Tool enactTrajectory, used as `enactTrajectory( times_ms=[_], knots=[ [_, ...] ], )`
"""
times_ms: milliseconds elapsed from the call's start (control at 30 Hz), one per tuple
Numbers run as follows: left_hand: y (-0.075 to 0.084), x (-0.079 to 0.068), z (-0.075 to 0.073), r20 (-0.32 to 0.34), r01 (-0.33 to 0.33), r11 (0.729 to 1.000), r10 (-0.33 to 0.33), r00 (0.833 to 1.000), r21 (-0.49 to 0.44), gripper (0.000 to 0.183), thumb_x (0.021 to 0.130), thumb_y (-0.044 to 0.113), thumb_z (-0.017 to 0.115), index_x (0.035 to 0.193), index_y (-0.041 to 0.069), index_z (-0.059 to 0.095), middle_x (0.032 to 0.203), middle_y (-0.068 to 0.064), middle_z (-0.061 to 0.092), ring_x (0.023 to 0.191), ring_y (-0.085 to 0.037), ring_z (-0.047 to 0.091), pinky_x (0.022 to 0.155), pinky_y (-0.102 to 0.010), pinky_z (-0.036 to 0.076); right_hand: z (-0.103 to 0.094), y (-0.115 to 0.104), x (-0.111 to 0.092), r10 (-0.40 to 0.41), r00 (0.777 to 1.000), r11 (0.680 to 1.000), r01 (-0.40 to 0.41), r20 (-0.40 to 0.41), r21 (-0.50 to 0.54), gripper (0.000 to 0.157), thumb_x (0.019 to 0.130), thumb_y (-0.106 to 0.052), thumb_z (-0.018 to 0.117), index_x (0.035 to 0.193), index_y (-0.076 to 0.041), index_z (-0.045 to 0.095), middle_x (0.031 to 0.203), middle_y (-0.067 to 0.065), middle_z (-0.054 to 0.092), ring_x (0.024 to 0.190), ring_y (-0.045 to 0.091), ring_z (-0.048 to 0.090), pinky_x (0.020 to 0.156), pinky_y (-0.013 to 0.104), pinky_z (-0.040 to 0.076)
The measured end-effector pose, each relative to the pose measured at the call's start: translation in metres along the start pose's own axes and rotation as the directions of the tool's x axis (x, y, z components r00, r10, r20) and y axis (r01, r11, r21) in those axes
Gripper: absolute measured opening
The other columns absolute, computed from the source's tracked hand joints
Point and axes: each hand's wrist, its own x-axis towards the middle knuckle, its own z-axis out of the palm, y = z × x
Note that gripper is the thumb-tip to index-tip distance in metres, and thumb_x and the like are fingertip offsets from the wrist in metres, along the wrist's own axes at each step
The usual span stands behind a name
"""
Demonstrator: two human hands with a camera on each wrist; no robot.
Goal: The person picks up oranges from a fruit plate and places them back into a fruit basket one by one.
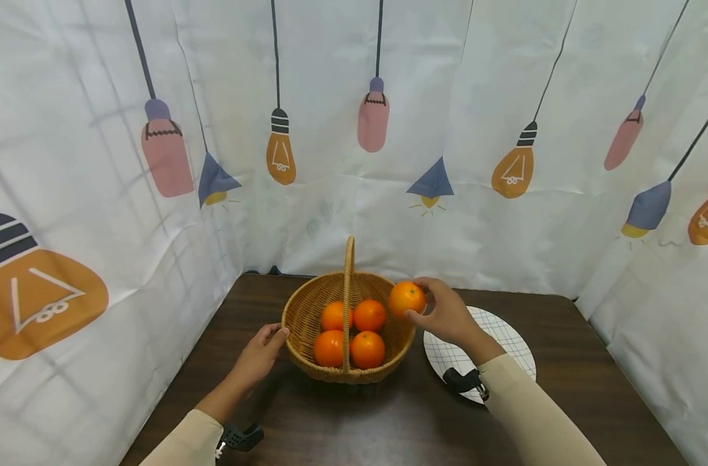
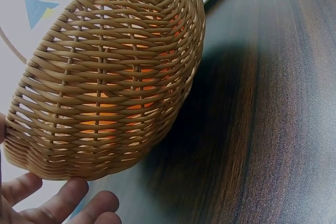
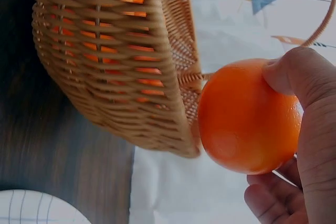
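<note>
My right hand (image 1: 449, 316) holds an orange (image 1: 406, 299) between thumb and fingers, over the right rim of a wicker basket (image 1: 307, 301). The right wrist view shows the held orange (image 3: 249, 116) at the basket's rim, with the thumb (image 3: 283, 80) on its upper side. Several more oranges (image 1: 368, 349) lie inside the basket, on both sides of its upright handle (image 1: 348, 291). My left hand (image 1: 259, 356) grips the basket's left rim, thumb on the rim and fingers (image 2: 65, 200) against the outer weave.
A white plate (image 1: 519, 343) with a dark grid pattern lies right of the basket, partly under my right forearm. The dark wood table (image 1: 377, 421) carries both. A white curtain (image 1: 342, 213) printed with lamps hangs behind and at the sides.
</note>
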Motion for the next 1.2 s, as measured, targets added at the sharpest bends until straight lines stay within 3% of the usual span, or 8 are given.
enactTrajectory(
  times_ms=[267,567,700,867,1200],
  knots=[
    [0.002,-0.001,0.001,-0.002,-0.001,1.000,0.001,1.000,-0.013,0.084,0.080,0.074,0.044,0.139,0.014,0.039,0.126,-0.015,0.054,0.105,-0.033,0.058,0.081,-0.047,0.048,0.015,-0.006,0.001,-0.034,0.999,0.999,0.033,0.034,0.040,0.065,0.076,-0.047,0.074,0.131,-0.021,0.049,0.124,-0.007,0.049,0.096,0.012,0.058,0.077,0.039,0.052],
    [0.001,-0.002,0.001,0.003,0.005,1.000,-0.005,1.000,-0.022,0.073,0.088,0.065,0.044,0.139,0.014,0.039,0.127,-0.015,0.053,0.108,-0.034,0.056,0.081,-0.048,0.048,0.034,-0.018,0.007,-0.042,0.997,0.998,0.045,0.066,-0.045,0.070,0.075,-0.050,0.073,0.133,-0.018,0.050,0.131,-0.005,0.049,0.104,0.013,0.053,0.083,0.034,0.048],
    [0.002,-0.001,0.001,0.006,0.005,1.000,-0.005,1.000,-0.014,0.078,0.084,0.070,0.044,0.139,0.014,0.038,0.129,-0.017,0.052,0.109,-0.035,0.055,0.083,-0.049,0.048,0.040,-0.025,0.010,-0.042,0.995,0.996,0.049,0.095,-0.069,0.070,0.075,-0.050,0.073,0.133,-0.021,0.049,0.131,-0.004,0.049,0.108,0.013,0.052,0.086,0.035,0.046],
    [0.002,-0.001,0.000,0.009,0.002,1.000,-0.002,1.000,-0.006,0.086,0.080,0.075,0.043,0.140,0.013,0.037,0.130,-0.018,0.051,0.111,-0.036,0.054,0.084,-0.050,0.047,0.046,-0.030,0.014,-0.067,0.990,0.995,0.075,0.127,-0.058,0.069,0.076,-0.047,0.073,0.134,-0.020,0.048,0.130,-0.005,0.049,0.104,0.011,0.053,0.084,0.032,0.047],
    [0.001,-0.001,0.000,0.009,-0.011,1.000,0.011,1.000,0.011,0.083,0.082,0.072,0.043,0.140,0.012,0.037,0.130,-0.020,0.050,0.111,-0.037,0.054,0.082,-0.050,0.048,0.057,-0.033,0.019,-0.083,0.984,0.996,0.087,0.156,-0.024,0.069,0.076,-0.046,0.074,0.133,-0.017,0.049,0.127,-0.006,0.050,0.103,0.009,0.053,0.085,0.030,0.046]
  ],
)
